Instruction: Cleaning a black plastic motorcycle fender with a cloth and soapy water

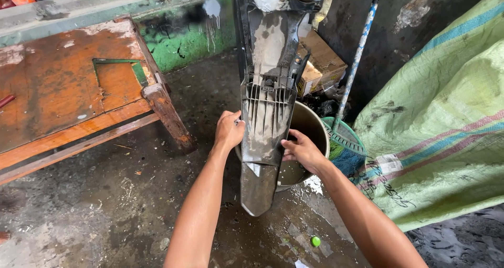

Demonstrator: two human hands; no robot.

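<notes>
A long, dirty grey plastic panel [268, 89] with a slatted grille stands upright in the middle of the head view, its pointed lower end near the wet floor. My left hand [229, 130] grips its left edge beside the grille. My right hand [303, 151] holds its right edge slightly lower. Behind the panel sits a round metal basin [311, 126] with murky water in it.
A worn orange wooden bench [68, 89] stands at the left. A large green woven sack [441, 126] fills the right. A broom [346, 131] leans by the basin, cardboard boxes [320, 63] sit behind it, and a small green cap [315, 241] lies on the wet concrete floor.
</notes>
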